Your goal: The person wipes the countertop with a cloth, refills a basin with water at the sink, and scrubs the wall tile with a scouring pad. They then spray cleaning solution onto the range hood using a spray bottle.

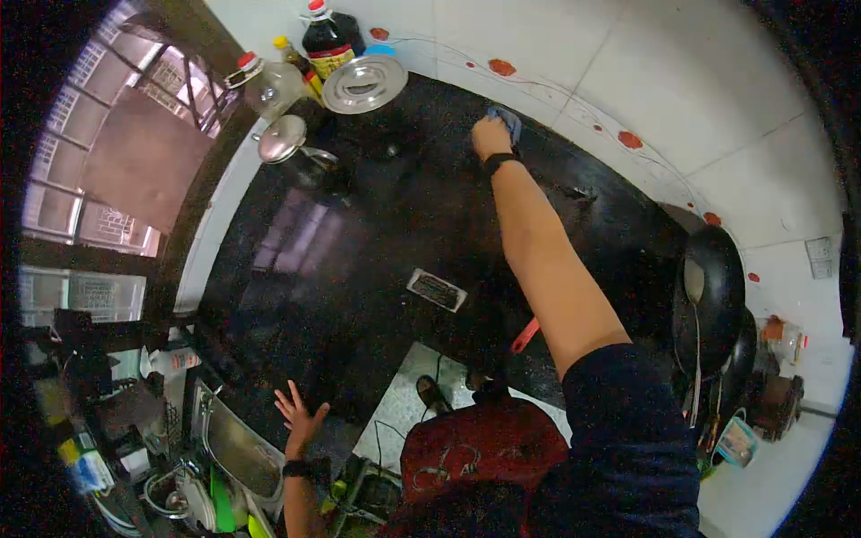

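Note:
My right hand (490, 137) reaches far across the black countertop (377, 224) to its back edge by the tiled wall. Its fingers are closed on a bunched blue-grey cloth (509, 123), which touches the counter close to the wall. My left hand (300, 418) is open with fingers spread, holding nothing, near the counter's front edge beside the sink. Whether it touches the surface I cannot tell. Between the hands lies a small pale-framed rectangular piece (437, 290) with a dark middle. Partly hidden by my right arm is a red handle (526, 334).
At the back left stand a steel lid (365, 84), a metal-lidded pot (282, 140), a large clear bottle (269, 87) and a dark sauce bottle (327, 40). Woks (713, 296) with a ladle (695, 282) are at the right. A sink (238, 444) lies at lower left.

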A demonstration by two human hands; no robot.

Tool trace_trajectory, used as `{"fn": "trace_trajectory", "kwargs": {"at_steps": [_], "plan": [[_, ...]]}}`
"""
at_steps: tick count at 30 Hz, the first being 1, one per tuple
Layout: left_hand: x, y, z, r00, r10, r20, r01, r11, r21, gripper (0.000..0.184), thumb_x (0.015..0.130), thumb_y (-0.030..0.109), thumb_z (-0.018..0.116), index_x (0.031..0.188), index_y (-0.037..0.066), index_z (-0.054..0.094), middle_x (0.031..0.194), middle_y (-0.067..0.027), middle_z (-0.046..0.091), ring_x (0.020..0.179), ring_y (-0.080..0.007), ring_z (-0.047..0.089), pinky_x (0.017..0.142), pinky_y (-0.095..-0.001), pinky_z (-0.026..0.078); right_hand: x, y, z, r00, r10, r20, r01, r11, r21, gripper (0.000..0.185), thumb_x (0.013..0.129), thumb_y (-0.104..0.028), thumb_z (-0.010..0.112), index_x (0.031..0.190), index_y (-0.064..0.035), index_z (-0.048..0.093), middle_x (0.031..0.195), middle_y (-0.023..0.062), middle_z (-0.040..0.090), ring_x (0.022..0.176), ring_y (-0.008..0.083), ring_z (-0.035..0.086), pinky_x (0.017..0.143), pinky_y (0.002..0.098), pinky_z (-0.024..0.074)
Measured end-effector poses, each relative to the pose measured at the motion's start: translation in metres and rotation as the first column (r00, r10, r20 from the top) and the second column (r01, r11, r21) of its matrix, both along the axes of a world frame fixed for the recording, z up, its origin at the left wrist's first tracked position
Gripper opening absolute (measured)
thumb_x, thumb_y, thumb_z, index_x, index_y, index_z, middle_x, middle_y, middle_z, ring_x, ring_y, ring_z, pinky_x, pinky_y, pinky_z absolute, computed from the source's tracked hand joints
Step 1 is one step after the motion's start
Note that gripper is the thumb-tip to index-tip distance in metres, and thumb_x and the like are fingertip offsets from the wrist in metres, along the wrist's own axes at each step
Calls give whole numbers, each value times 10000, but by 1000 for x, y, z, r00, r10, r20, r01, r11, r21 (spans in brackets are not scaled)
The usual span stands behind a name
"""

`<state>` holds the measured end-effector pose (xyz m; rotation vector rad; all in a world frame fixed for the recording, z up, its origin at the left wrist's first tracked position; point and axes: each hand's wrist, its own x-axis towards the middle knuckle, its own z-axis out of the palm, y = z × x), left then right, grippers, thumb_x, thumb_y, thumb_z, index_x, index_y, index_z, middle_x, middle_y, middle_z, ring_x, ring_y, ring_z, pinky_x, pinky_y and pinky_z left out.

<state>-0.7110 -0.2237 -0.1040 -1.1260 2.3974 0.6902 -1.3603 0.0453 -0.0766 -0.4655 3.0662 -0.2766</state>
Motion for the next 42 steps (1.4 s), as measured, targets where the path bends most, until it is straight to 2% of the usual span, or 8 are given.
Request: {"fn": "trace_trajectory", "kwargs": {"at_steps": [4, 5, 15, 26, 28, 30, 38, 42], "plan": [[-5, 7, 2, 1000, 22, 20, -22, 1000, 5, 1102, 660, 592, 693, 1435, 290, -29, 1465, -187, -179, 1327, -472, -104, 902, -734, 166, -10, 27, 36, 986, 152, 63, -156, 986, 66, 217, 807, -130, 503, 883, 15, 646, 975, 238, 623, 878, 348, 628, 726, 425, 512], [0, 3, -3, 999, 19, 38, -19, 1000, -1, 1110, 653, 610, 687, 1434, 291, -34, 1465, -187, -180, 1327, -471, -103, 903, -735, 167, -33, 29, -1, 993, -101, -60, 101, 995, -13, 215, 796, -130, 510, 873, 0, 662, 911, 209, 644, 818, 342, 641, 721, 420, 514], [3, -6, -13, 992, -24, 127, 29, 999, -34, 1132, 639, 684, 636, 1426, 300, -81, 1463, -194, -176, 1330, -472, -83, 919, -728, 169, -35, 175, 0, 904, -428, -19, 428, 903, 27, 241, 798, -143, 497, 937, -40, 665, 1006, 185, 631, 935, 346, 610, 782, 426, 495], [12, -6, -21, 995, -84, 50, 88, 993, -75, 1093, 685, 652, 620, 1420, 294, -104, 1456, -209, -182, 1322, -489, -78, 903, -732, 201, 29, 280, 1, 888, -449, -100, 459, 881, 118, 219, 803, -140, 475, 856, -20, 650, 962, 204, 635, 891, 365, 619, 756, 438, 501], [7, -5, -13, 997, -72, 28, 73, 996, -59, 1085, 690, 651, 616, 1420, 296, -103, 1453, -217, -183, 1319, -496, -74, 894, -736, 209, 43, 296, 0, 896, -443, -11, 431, 867, 251, 251, 843, -210, 505, 999, -73, 645, 1052, 142, 635, 955, 305, 624, 789, 412, 513], [5, 0, -17, 993, -54, 105, 68, 988, -139, 1072, 700, 646, 613, 1421, 297, -101, 1450, -233, -175, 1316, -504, -63, 881, -738, 219, 65, 305, 6, 860, -510, 34, 504, 856, 113, 267, 807, -220, 568, 997, -42, 632, 1027, 167, 634, 958, 326, 614, 795, 418, 508], [16, -10, -33, 981, -155, 120, 173, 972, -159, 1065, 698, 625, 634, 1426, 295, -70, 1449, -243, -162, 1311, -515, -60, 884, -731, 225, 151, 306, -34, 980, -197, -43, 200, 974, 106, 395, 802, -112, 509, 1187, -25, 501, 858, 197, 637, 815, 363, 609, 701, 448, 491], [7, -5, -21, 998, -57, 30, 60, 993, -101, 1108, 679, 582, 683, 1422, 295, -88, 1447, -252, -160, 1304, -530, -63, 930, -700, 217, 215, 280, -22, 981, -169, 94, 158, 981, 109, 443, 759, -101, 485, 1200, -73, 510, 1022, 207, 603, 894, 351, 604, 759, 441, 490]]}}
